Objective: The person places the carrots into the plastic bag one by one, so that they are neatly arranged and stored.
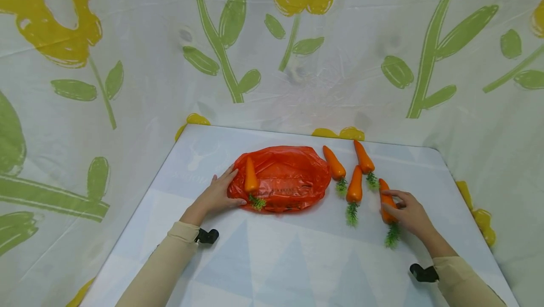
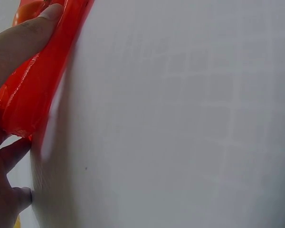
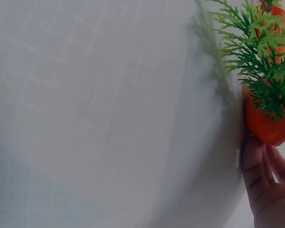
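Reaching in from the bottom of the head view, two beige sleeves (image 1: 157, 269), each with a black wrist device (image 1: 207, 236), end in two bare hands over a pale bench (image 1: 272, 264). The right hand (image 1: 410, 210), right of centre, pinches the nearest carrot (image 1: 386, 201) between thumb and fingers, its green top sticking out toward the bottom of the frame. The left hand (image 1: 218, 195), left of centre, grips the left edge of the one red bag (image 1: 289, 165). A second carrot (image 1: 250, 177) lies just right of those fingers — in the bag or on it, I cannot tell. Three more, five in all, lie between bag and right hand: a bag-side carrot (image 1: 334, 164), a middle carrot (image 1: 354, 186) and a far carrot (image 1: 364, 157). Across the upper frame hangs a flowered curtain (image 1: 344, 66).
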Tool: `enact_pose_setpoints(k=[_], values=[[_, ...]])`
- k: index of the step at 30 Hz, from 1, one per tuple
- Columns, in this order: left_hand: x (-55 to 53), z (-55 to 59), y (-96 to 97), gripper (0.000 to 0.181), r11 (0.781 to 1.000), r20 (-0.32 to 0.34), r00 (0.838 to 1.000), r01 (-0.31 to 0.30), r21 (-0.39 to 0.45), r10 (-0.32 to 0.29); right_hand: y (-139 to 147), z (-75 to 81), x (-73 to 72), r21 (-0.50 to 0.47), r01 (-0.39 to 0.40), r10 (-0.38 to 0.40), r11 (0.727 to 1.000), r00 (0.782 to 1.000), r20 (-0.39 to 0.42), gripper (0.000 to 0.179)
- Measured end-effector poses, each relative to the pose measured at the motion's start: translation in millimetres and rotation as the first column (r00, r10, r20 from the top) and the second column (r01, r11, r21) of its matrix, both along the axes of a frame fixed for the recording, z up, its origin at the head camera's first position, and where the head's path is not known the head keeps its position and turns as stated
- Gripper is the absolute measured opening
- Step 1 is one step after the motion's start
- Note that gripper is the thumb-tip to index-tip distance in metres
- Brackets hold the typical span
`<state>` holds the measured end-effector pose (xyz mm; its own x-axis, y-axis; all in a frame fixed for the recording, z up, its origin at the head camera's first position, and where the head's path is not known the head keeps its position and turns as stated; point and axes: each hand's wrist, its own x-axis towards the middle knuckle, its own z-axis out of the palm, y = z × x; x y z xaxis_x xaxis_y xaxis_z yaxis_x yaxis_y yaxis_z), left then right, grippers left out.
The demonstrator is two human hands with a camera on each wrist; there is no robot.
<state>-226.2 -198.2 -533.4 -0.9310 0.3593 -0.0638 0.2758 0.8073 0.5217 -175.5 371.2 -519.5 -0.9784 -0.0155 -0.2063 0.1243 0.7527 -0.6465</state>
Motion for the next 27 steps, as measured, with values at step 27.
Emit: enact_pose_setpoints(k=[27], values=[[-0.8,-1.8,-0.4,0.107,1.0,-0.009,1.0,0.0,0.016,0.0,15,13.6,2.5,-0.114,-0.101,0.121,0.988,0.975,0.186,0.087]])
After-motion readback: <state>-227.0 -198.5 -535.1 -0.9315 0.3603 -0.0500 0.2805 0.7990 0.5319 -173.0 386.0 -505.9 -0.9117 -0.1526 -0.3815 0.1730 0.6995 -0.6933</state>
